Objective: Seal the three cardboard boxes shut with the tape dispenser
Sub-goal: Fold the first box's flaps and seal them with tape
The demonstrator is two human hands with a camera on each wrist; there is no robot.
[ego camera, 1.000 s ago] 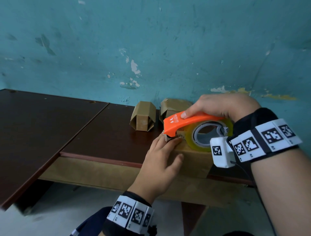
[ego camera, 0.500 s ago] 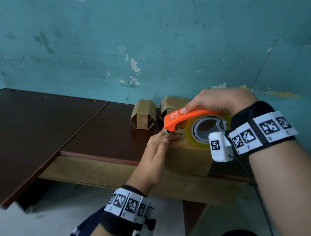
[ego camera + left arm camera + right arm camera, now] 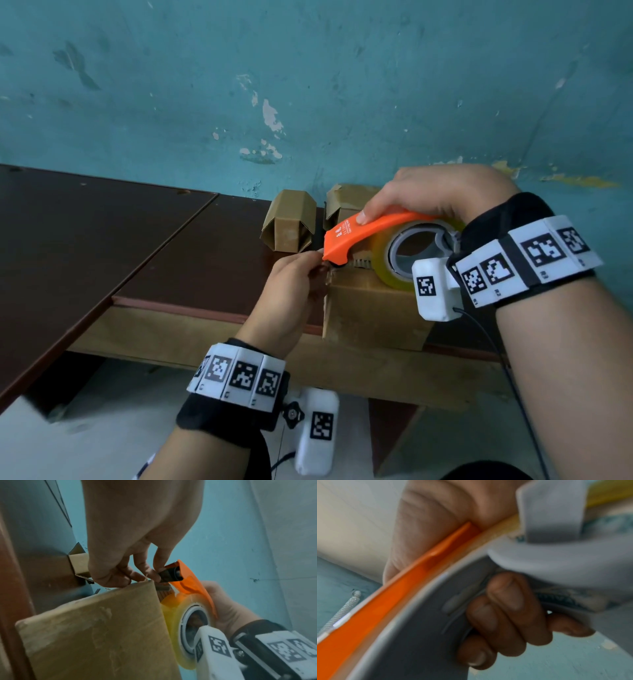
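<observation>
The nearest cardboard box (image 3: 373,308) stands at the table's front edge. On its top rests an orange tape dispenser (image 3: 370,229) with a clear yellowish roll. My right hand (image 3: 438,192) grips the dispenser from above, with its fingers (image 3: 505,615) curled through the grey core. My left hand (image 3: 294,284) is at the box's top left edge, and its curled fingertips (image 3: 150,574) pinch the tape end at the dispenser's black roller. The clear tape itself is hard to make out. Two smaller boxes (image 3: 291,222) (image 3: 346,202) stand behind, near the wall.
The dark brown table (image 3: 171,257) runs left to a second tabletop (image 3: 68,240), with a seam between them. A teal wall (image 3: 308,85) rises right behind the boxes. The floor (image 3: 102,428) lies below the table's front edge.
My left hand went from flat fingers pressed on the box top to curled fingers pinching at the dispenser's nose. The dispenser shifted slightly on the box.
</observation>
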